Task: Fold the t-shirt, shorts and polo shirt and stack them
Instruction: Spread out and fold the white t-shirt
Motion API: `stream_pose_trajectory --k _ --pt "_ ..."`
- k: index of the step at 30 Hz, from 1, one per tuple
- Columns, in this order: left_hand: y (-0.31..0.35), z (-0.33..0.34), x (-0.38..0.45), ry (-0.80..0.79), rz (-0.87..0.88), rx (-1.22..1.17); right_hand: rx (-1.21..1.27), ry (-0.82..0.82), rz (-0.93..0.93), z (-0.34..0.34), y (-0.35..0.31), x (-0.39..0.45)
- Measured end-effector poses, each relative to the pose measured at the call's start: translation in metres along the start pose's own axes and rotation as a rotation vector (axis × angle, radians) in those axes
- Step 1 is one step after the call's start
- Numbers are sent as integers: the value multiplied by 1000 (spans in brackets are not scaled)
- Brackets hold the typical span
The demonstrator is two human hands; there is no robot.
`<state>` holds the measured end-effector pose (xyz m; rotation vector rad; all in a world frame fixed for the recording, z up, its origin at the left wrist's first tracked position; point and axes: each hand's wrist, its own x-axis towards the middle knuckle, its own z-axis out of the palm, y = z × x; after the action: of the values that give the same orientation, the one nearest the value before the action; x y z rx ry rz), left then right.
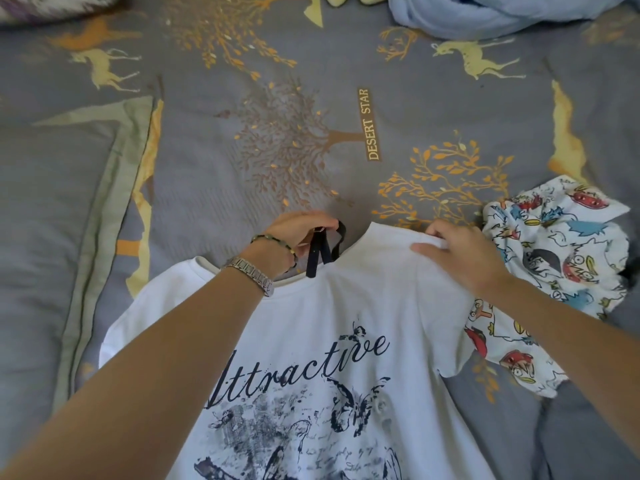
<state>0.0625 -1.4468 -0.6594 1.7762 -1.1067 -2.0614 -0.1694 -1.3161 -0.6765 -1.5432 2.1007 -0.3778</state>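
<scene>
A white t-shirt [374,306] with a dark "Attractive" butterfly print lies face up on the bed, neck away from me. My left hand [298,233] pinches a black strap [318,254] at the neckline. My right hand [460,251] grips the shirt's right shoulder fabric, which is bunched and lifted a little. A white garment with colourful cartoon prints [561,258] lies crumpled to the right, partly under the shirt's sleeve. A light blue garment [491,12] is heaped at the far right top.
The grey bedsheet [242,150] with deer and tree prints covers the whole surface. A pillow in matching fabric [59,202] lies at the left. Another pillow corner [41,5] shows at the top left.
</scene>
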Motion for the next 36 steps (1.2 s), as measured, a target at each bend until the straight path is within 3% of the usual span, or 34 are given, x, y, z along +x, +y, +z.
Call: stream_pose_trajectory --k 3,7,9,19,25,29,32,34,36 --pt "-2 3 -3 139 103 -86 -97 11 -14 -6 -1 -1" --pt "-14 2 -2 344 363 328 -161 17 -32 -10 -2 3" --pt "-21 5 2 380 433 377 -169 -8 -7 -7 0 6" --pt "-43 13 44 479 379 459 -34 -18 12 4 21 13" --pt "-29 11 36 496 429 642 250 -124 89 -16 36 1" --pt "1 37 26 341 711 745 404 -239 104 -42 31 -8" --pt "19 78 17 -80 833 934 478 -268 68 -53 24 -13" --pt "26 105 8 -377 820 1153 512 -240 21 -56 16 -16" --pt "29 123 0 -512 730 1326 505 -202 -41 -58 12 -18"
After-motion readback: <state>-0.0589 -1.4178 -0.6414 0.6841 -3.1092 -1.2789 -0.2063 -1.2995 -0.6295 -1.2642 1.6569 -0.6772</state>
